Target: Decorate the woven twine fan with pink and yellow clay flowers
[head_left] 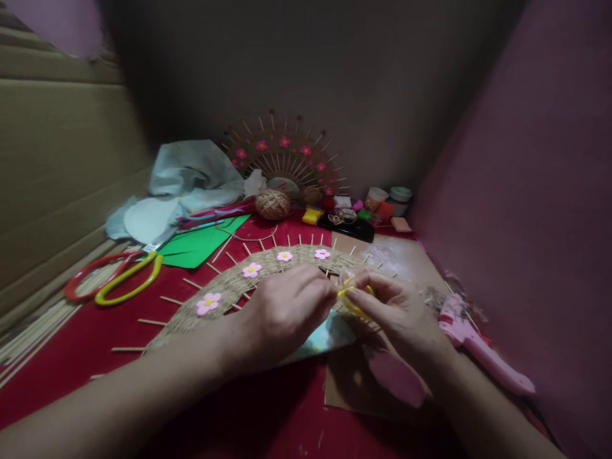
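1. Facing each other over the right part of the woven band (pixel 179 328), both hands are kept close, seemingly so that one small piece can be worked from two sides.
2. Yellow material (pixel 352 307) is held up between the hands, above the band; what looks like clear film shows beside it.
3. Right hand (pixel 399 306): thumb and forefinger are pinched together on the yellow material, which is probably steadied by this grip.
4. Left hand (pixel 289 309): fingers are curled and bunched, with tips brought to the yellow material's edge. Whether it is gripped there cannot be told, since the tips are partly hidden.
5. The band is laid flat, pink flowers (pixel 208 304) facing up, perhaps so that they are kept unpressed and in sight.
6. Scissors (pixel 155 262) are placed at left, a pink glue gun (pixel 488 354) at right; the middle is presumably left to the hands.
7. A twine ball (pixel 273 203) is set farther back.
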`<state>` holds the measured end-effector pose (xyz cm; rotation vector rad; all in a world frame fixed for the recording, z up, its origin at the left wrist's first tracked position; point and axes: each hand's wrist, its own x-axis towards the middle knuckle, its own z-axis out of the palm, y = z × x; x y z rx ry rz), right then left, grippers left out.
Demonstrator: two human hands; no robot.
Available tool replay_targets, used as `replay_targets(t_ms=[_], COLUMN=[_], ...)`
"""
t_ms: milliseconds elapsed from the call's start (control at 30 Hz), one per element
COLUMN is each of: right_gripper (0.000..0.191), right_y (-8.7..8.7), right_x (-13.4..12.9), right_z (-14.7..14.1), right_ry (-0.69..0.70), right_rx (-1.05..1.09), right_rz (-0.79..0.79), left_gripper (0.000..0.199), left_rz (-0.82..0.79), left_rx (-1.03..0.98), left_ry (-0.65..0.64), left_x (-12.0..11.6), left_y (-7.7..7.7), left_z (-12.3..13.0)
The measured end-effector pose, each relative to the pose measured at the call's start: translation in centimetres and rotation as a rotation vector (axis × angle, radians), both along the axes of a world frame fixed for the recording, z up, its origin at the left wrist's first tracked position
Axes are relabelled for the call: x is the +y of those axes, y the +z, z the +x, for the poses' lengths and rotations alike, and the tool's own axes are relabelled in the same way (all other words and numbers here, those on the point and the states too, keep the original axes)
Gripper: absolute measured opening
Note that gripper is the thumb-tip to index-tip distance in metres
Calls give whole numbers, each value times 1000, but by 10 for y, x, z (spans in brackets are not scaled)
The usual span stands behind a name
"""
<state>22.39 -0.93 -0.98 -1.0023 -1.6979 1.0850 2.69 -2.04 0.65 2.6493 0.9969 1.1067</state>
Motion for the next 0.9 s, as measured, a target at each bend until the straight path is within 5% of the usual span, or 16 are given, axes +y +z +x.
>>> replay_targets(t_ms=[200,300,600,900], right_gripper=[17,17,18,16], right_y=[18,27,2,1], right_x=[12,19,33,33], right_z=[7,9,24,23], right_ry=[-160,-146,-281,-285], right_rx=[-77,-79,-74,-93], right_rz=[61,76,154,246], left_gripper=[12,17,13,12], left_rz=[-873,-1099,-1232,-1309], left_rx=[-584,-803,-945,-986], left_ry=[-51,-155,-275,-233], left_x=[8,13,21,21], left_y=[13,8,-6,-4], left_z=[-3,-3,-3,-4])
